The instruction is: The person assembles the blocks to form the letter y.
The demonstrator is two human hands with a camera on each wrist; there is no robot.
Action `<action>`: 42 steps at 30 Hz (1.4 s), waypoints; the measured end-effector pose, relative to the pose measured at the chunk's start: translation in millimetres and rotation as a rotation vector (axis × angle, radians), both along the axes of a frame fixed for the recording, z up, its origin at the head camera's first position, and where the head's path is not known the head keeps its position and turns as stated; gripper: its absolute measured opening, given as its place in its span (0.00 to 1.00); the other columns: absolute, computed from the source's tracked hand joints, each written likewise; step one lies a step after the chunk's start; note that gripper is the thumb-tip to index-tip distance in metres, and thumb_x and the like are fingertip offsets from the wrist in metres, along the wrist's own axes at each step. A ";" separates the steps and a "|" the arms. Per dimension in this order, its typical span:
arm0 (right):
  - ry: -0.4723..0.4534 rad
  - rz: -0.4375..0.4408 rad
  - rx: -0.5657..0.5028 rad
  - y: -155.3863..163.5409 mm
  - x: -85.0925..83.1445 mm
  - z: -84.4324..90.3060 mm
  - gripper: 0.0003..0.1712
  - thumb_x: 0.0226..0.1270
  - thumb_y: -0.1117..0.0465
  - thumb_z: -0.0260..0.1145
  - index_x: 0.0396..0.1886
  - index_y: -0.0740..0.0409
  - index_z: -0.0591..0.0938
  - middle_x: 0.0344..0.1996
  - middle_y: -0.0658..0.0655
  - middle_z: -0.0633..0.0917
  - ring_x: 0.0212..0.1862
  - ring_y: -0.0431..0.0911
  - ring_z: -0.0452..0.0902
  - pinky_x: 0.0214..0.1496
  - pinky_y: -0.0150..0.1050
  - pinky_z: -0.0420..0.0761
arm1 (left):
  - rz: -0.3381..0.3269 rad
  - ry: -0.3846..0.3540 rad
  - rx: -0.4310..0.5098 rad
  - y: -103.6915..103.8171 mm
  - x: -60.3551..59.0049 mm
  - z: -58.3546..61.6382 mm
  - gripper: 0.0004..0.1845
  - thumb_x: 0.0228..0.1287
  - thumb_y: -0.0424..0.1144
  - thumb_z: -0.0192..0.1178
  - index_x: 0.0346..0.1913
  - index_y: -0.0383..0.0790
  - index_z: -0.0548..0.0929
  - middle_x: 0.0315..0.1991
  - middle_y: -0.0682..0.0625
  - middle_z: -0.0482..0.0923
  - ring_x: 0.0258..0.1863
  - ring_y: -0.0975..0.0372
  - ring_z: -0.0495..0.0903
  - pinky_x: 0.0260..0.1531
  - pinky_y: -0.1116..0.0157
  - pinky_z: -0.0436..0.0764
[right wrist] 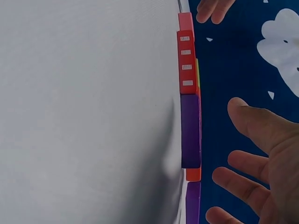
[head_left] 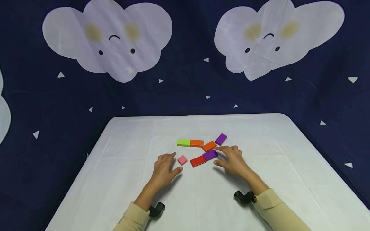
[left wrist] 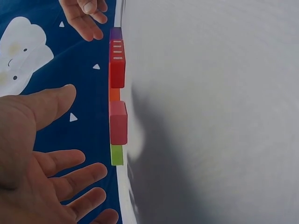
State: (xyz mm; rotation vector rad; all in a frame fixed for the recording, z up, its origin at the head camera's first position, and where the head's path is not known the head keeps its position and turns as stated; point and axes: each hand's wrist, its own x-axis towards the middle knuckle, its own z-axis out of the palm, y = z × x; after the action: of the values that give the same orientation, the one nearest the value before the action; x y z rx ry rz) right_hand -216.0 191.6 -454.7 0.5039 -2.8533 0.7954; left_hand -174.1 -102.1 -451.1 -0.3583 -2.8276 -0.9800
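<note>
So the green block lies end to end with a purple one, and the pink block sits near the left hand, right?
Not quite: the head view shows the green block lying end to end with an orange block. The pink block does sit near the left hand.

Unreadable white labels (right wrist: 187, 67) on the red block (right wrist: 186, 59)

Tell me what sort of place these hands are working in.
Probably an indoor tabletop set up for recording, though the wider room isn't shown. A white-covered table stands before a creased navy backdrop with upside-down cloud faces, and small coloured blocks lie on it.
</note>
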 end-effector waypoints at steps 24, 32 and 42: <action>-0.141 -0.016 -0.078 1.3 -17.3 -6.6 0.31 0.54 0.49 0.71 0.59 0.51 0.77 0.58 0.57 0.79 0.52 0.54 0.65 0.48 0.48 0.66 | 0.041 -0.086 0.094 7.3 -11.6 -1.4 0.30 0.54 0.43 0.67 0.59 0.35 0.75 0.55 0.40 0.77 0.55 0.51 0.67 0.53 0.51 0.64; -0.189 0.000 -0.113 2.4 -24.1 -10.9 0.30 0.54 0.49 0.70 0.58 0.50 0.78 0.60 0.57 0.77 0.53 0.54 0.63 0.49 0.47 0.64 | 0.060 -0.084 0.146 7.1 -16.1 -4.7 0.27 0.52 0.41 0.67 0.56 0.34 0.77 0.54 0.40 0.78 0.54 0.50 0.68 0.55 0.49 0.64; -0.235 0.002 -0.136 2.3 -30.5 -12.3 0.27 0.55 0.50 0.70 0.56 0.48 0.79 0.61 0.58 0.76 0.53 0.55 0.63 0.49 0.46 0.63 | 0.106 -0.117 0.250 9.0 -21.4 -10.1 0.23 0.50 0.37 0.66 0.52 0.35 0.80 0.52 0.42 0.79 0.52 0.52 0.68 0.52 0.53 0.68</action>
State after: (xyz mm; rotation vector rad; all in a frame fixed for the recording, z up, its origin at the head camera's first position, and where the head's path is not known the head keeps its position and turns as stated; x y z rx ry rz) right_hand -246.5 193.9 -467.0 0.4206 -2.9786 1.1076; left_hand -195.5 -93.1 -461.1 -0.1259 -2.7430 -1.3513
